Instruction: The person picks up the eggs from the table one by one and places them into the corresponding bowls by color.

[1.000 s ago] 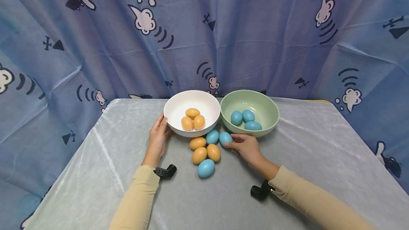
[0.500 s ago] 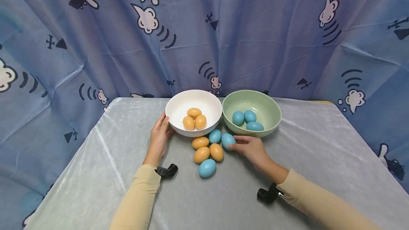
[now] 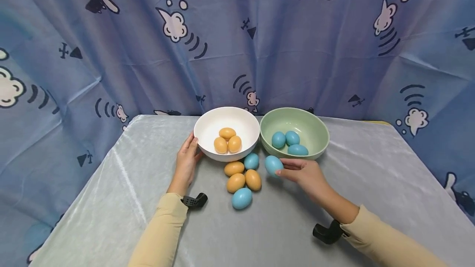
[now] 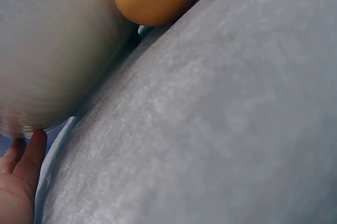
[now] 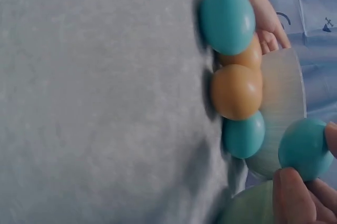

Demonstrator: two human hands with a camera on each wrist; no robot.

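Observation:
My right hand (image 3: 306,176) pinches a blue egg (image 3: 273,165) between thumb and fingers, just in front of the green bowl (image 3: 320,145). In the right wrist view that egg (image 5: 304,148) is off the tablecloth. My left hand (image 3: 186,164) rests its fingers against the outer left side of the white bowl (image 3: 200,122); the left wrist view has these fingers (image 4: 31,155) touching the bowl's wall. Three orange eggs (image 3: 227,133) lie inside the white bowl, and three blue eggs (image 3: 292,137) inside the green one.
In front of the bowls, three orange eggs (image 3: 236,183) and two blue eggs (image 3: 242,198) form a loose cluster on the grey tablecloth (image 3: 122,201). The two bowls stand side by side at the table's back edge, before a blue patterned curtain (image 3: 222,52).
My right hand has drawn the blue egg away from the cluster, to the right and up off the cloth. My left hand stays at the white bowl. The whole head view has shifted slightly.

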